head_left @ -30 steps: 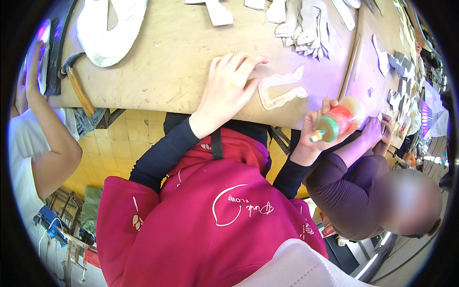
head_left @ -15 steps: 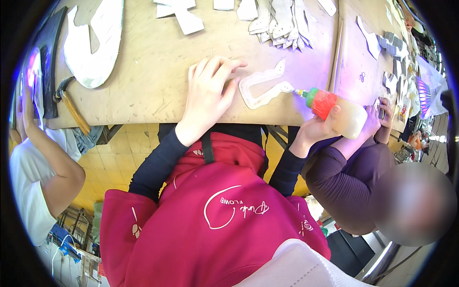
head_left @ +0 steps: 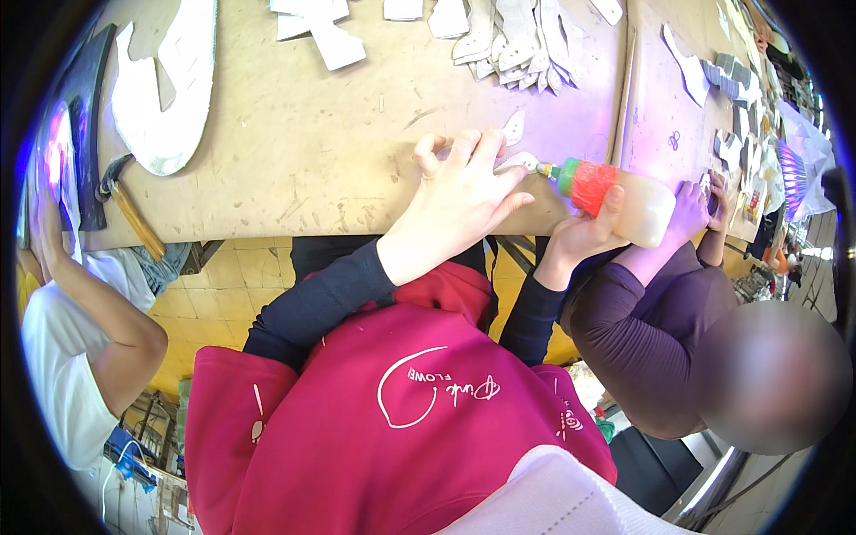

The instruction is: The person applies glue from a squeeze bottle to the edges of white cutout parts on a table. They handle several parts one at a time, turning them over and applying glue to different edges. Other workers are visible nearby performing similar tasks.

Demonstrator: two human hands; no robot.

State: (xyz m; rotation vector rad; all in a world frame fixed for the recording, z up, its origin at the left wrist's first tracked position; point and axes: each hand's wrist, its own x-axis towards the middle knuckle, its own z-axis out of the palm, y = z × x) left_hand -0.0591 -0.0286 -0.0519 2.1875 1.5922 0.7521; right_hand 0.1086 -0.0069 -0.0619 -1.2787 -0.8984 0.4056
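My right hand is wrapped round a squeeze bottle with a pale body, a red band and a green cap. The bottle lies tilted, its narrow nozzle pointing left at one end of a curved white cut piece on the table. Whether the tip touches the piece I cannot tell. Over that same piece lies my left hand, fingers spread and partly bent, hiding most of the piece. Only its two ends show past the fingers.
Stacked white cut pieces lie at the table's far side. A large white U-shaped piece and a hammer are at the left. A co-worker's hands work close on the right; another person's arm is at the left.
My left hand has moved right, from beside the curved piece to over it. My right hand and the bottle have shifted slightly left.
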